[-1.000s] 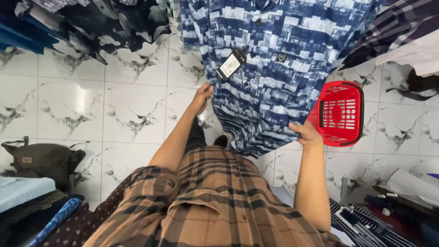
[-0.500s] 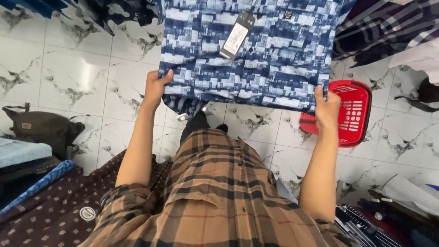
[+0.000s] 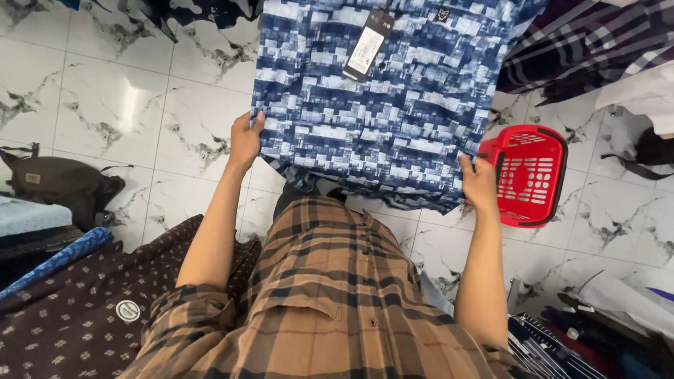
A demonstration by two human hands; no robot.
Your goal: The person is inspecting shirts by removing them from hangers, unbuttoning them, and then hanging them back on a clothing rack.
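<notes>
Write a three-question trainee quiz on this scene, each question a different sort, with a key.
1. True or false: the left hand and the right hand both grip the blue-and-white patterned fabric shirt.
2. Which thing stands on the white marble-look tiled floor just past the right hand? A) a red plastic basket B) a green bucket C) a wooden stool
3. Fill in: a paper tag hangs near the shirt's ____ edge.

Key: 1 true; 2 A; 3 top.
</notes>
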